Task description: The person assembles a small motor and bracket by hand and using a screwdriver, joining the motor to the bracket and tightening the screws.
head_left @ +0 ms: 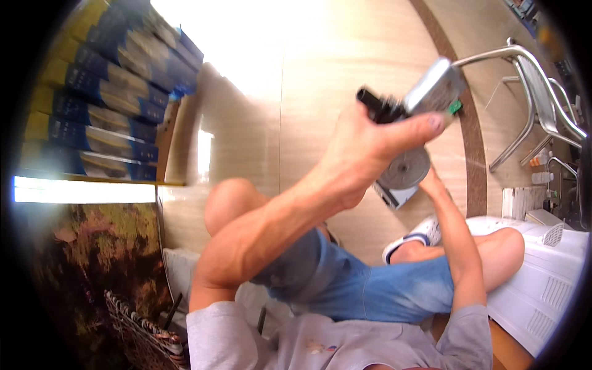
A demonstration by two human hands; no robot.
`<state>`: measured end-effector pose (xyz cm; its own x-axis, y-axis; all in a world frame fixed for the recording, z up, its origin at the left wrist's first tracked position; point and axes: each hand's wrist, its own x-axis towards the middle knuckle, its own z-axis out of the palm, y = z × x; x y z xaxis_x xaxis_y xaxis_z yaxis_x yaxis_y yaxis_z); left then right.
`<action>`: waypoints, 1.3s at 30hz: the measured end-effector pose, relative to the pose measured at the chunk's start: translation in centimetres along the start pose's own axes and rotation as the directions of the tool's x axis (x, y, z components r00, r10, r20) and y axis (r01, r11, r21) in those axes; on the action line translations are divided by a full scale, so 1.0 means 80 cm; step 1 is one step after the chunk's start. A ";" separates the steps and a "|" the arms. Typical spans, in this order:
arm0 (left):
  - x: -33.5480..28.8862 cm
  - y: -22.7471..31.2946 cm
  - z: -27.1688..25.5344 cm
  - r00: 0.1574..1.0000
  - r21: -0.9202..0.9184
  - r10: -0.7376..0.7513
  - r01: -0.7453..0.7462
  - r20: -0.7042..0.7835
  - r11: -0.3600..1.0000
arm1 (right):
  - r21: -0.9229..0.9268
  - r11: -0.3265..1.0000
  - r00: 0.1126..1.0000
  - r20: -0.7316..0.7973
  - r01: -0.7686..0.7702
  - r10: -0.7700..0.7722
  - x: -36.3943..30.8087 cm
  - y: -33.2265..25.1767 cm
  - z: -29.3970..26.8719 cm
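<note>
In front of my knees, my left hand [370, 145] is wrapped round a grey metal device with a black spout-like fitting [381, 106], its thumb stretched across the top. A silver box-shaped part [435, 85] juts out beyond the thumb, with a small green piece [455, 108] at its side. Below the palm shows a round grey disc [406, 168] on the same device. The device's exact kind cannot be made out. My right hand [431, 180] reaches up behind the disc's right edge; its fingers are hidden there.
Stacked blue and yellow boxes [111, 117] line the left side. A wicker basket [145, 330] stands at lower left. A metal-framed chair [533, 92] is at the far right, above a white vented panel [549, 277]. Pale tiles [296, 80] cover the floor.
</note>
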<state>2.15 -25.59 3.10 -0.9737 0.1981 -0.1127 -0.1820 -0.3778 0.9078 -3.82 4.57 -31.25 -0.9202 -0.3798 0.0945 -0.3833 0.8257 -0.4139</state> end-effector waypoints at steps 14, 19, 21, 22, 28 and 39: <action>-0.012 -0.030 -0.017 0.972 -0.132 -0.104 0.134 0.211 0.982 | 0.457 0.819 0.937 0.126 -0.347 0.327 0.117 -0.155 -0.236; -0.014 -0.025 -0.006 0.952 -0.253 -0.163 0.230 0.258 0.940 | 0.695 0.707 0.990 0.060 -0.135 0.130 0.092 -0.256 -0.369; -0.010 -0.034 -0.001 0.948 -0.286 -0.174 0.249 0.265 0.925 | 0.725 0.684 0.990 -0.014 -0.087 0.141 0.058 -0.280 -0.395; -0.010 -0.039 -0.002 0.947 -0.307 -0.187 0.265 0.261 0.914 | 0.751 0.658 0.989 -0.044 -0.060 0.140 0.044 -0.287 -0.392; -0.009 -0.048 0.005 0.942 -0.187 -0.306 0.329 0.140 0.925 | 0.869 0.484 0.978 -0.175 0.100 0.112 0.001 -0.305 -0.364; -0.013 -0.077 0.009 0.962 -0.287 -0.214 0.255 0.167 0.923 | 0.666 0.682 0.934 -0.351 0.301 -0.069 -0.011 -0.312 -0.340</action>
<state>4.37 -22.84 -2.08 -0.8752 0.4228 -0.2351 -0.4559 -0.5580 0.6934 4.39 -4.34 3.64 -0.8606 -0.2656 0.4346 -0.4858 0.1714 -0.8571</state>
